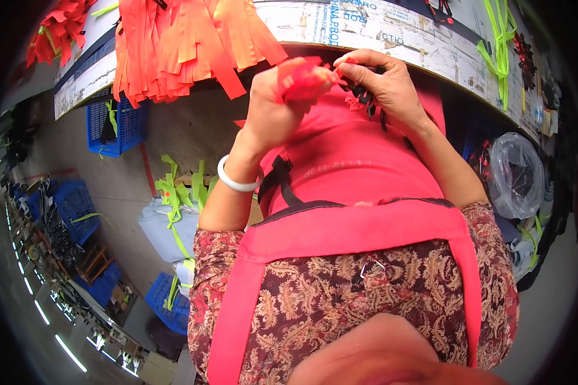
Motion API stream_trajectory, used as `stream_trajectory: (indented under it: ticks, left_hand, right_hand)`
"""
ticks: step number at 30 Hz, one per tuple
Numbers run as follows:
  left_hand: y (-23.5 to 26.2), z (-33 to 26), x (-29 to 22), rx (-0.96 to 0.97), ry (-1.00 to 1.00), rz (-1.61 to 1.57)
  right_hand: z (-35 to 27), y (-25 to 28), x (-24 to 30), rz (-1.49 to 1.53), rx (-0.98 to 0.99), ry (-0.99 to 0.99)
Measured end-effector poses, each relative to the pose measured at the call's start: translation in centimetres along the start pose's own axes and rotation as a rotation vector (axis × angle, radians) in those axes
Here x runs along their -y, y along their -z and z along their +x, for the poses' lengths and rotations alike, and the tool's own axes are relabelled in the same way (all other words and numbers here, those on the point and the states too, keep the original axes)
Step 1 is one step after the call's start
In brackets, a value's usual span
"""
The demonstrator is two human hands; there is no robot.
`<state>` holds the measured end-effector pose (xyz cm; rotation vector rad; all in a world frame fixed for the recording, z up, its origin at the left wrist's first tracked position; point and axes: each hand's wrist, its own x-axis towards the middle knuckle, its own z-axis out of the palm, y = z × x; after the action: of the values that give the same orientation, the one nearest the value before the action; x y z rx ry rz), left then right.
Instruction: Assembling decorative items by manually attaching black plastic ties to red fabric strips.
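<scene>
My left hand [273, 106] is closed around a small bunch of red-orange ribbon [305, 80], held up just below the table's edge [379, 48]. My right hand [385, 83] pinches the tip of the same ribbon and holds several small black plastic pieces [365, 96] under its fingers. Both hands meet in front of my chest, over a red apron [347, 160]. A white bangle [234, 179] circles my left wrist.
A heap of orange ribbon strips [186, 45] hangs over the table's left part. Neon green straps [499, 45] lie at its right. Blue crates [119, 125] stand on the floor at left, and a clear plastic bag [517, 173] sits at right.
</scene>
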<state>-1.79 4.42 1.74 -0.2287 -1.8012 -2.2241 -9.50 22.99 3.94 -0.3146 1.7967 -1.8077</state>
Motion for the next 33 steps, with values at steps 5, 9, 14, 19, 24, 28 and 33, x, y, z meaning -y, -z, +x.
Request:
stream_trajectory:
  ticks: [5,9,14,19,24,28,33]
  left_hand:
    - [1.0,0.2,-1.9,0.042,0.063,0.22]
    - [1.1,0.2,-1.9,-0.032,0.27,0.062]
    - [1.4,0.4,0.1,-0.044,0.075,0.063]
    - [2.6,0.3,0.4,0.008,0.282,-0.134]
    - [2.4,0.2,-0.4,0.037,0.396,-0.319]
    - [2.4,0.2,0.0,0.06,0.406,-0.362]
    - [2.2,0.2,-0.3,0.057,0.431,-0.366]
  right_hand:
    - [0.4,-0.5,0.8,-0.176,0.071,0.311]
    - [0.6,-0.8,1.2,-0.215,0.163,0.417]
    - [0.0,-1.4,3.0,-0.318,0.58,0.353]
    - [0.3,-1.4,2.1,-0.131,0.215,0.18]
    - [-0.5,-1.6,2.8,-0.154,0.171,0.087]
    - [-0.7,-1.4,3.3,-0.185,0.159,0.0]
    - [-0.8,-1.3,3.1,-0.174,0.157,-0.007]
